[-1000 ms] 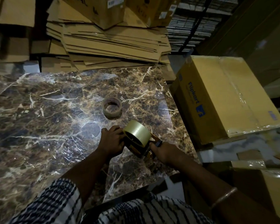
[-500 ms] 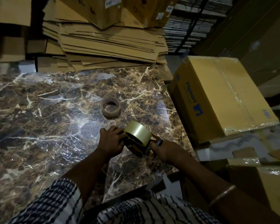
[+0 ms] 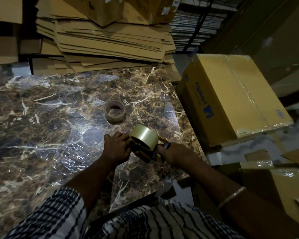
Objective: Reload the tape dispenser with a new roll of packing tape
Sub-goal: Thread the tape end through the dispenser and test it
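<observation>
From the head view, the new tape roll (image 3: 144,139) seems seated on the dispenser (image 3: 146,153) near the surface's (image 3: 41,135) right edge. The left hand (image 3: 116,147) curls against the roll's side; the right hand (image 3: 176,154) grips the handle. Threading the free end likely comes next. The roll looks pale, glossy, full; the spent core (image 3: 114,112) lies behind.

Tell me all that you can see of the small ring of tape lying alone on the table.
The ring is a nearly used-up roll: a thin brownish cardboard core with little or no tape left. It lies flat, hole upward, on the marble-patterned table, beyond both hands. Nothing touches it but the table. The marble pattern shows through its hole.
</observation>
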